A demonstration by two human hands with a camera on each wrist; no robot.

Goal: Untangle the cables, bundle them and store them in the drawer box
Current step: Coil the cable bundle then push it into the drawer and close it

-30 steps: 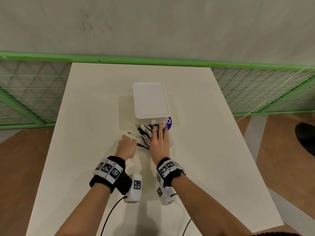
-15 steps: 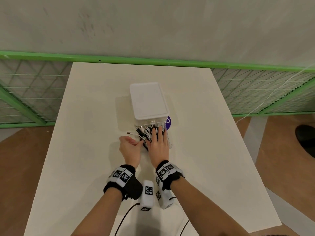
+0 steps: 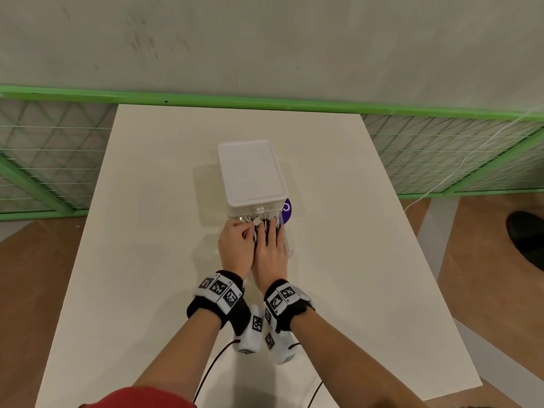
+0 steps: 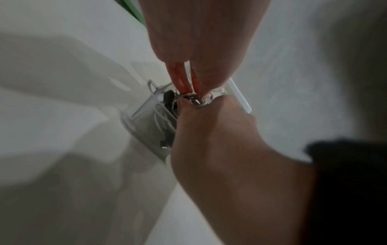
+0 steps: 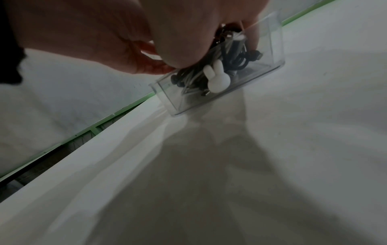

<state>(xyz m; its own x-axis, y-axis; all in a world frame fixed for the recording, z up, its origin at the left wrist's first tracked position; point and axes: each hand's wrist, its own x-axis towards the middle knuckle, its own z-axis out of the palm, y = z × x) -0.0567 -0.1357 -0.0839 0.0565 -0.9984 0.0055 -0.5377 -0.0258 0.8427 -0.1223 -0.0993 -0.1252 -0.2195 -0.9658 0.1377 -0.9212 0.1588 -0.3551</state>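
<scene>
A white drawer box (image 3: pixel 250 175) stands mid-table with its clear drawer (image 3: pixel 287 245) pulled out toward me. Black and white cables (image 3: pixel 263 228) fill the drawer. My right hand (image 3: pixel 270 245) lies flat on top of them, fingers straight, pressing them down. My left hand (image 3: pixel 235 240) is right beside it, fingers curled, pinching a white cable end (image 3: pixel 256 221) at the drawer's left side. In the right wrist view the bundled cables (image 5: pixel 230 54) lie in the clear drawer (image 5: pixel 270 41) with a white rabbit-shaped tie (image 5: pixel 217 77). The left wrist view shows both hands over the drawer (image 4: pixel 142 119).
A purple round disc (image 3: pixel 287 210) lies against the box's right side. The white table (image 3: pixel 147 260) ends at a green mesh fence (image 3: pixel 44 160) behind and at both sides. A dark shoe (image 3: pixel 527 240) is on the floor at the right.
My left hand moved forward and right from the table beside the drawer to the drawer, carrying the loose white cable end in. The right hand stayed pressed on the cables.
</scene>
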